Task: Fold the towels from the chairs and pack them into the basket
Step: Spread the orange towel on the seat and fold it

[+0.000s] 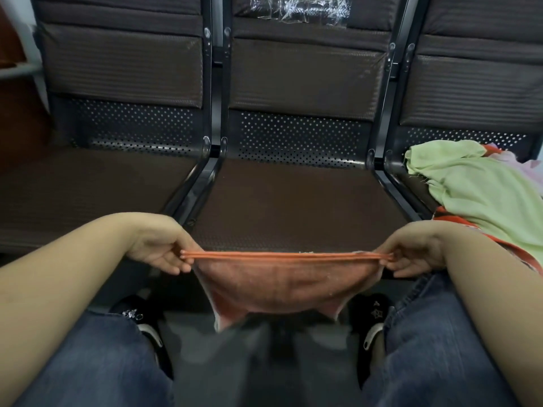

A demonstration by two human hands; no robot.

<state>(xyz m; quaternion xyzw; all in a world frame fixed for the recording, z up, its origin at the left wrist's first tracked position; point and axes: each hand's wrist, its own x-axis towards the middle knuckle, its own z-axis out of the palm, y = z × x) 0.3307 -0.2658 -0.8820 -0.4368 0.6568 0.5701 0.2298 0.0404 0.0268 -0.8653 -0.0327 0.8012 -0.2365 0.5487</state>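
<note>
Between the two hands hangs an orange towel (pixel 282 284). It is folded in half, so its two top edges lie together in a straight line from one hand to the other. The left hand (pixel 160 249) pinches one end of that line with its thumb and fingers curled round the edges. The right hand (pixel 412 254) pinches the other end the same way. The rest of the towel sags down in a soft curve below the hands, over the gap between the person's knees in blue jeans (pixel 102 362).

Just past the hands is a row of dark chairs. The middle seat (pixel 293 201) is right in front of the hands. Beyond the right hand, on the next seat, lies a loose pile of towels. A light green towel (pixel 476 195) is on top. An orange and white one (pixel 458 223) peeks out under it, close to the right wrist. A bit of pink cloth (pixel 526 167) shows at the far side of the pile.

Below the towel are two black shoes (pixel 141 318) on the floor.
</note>
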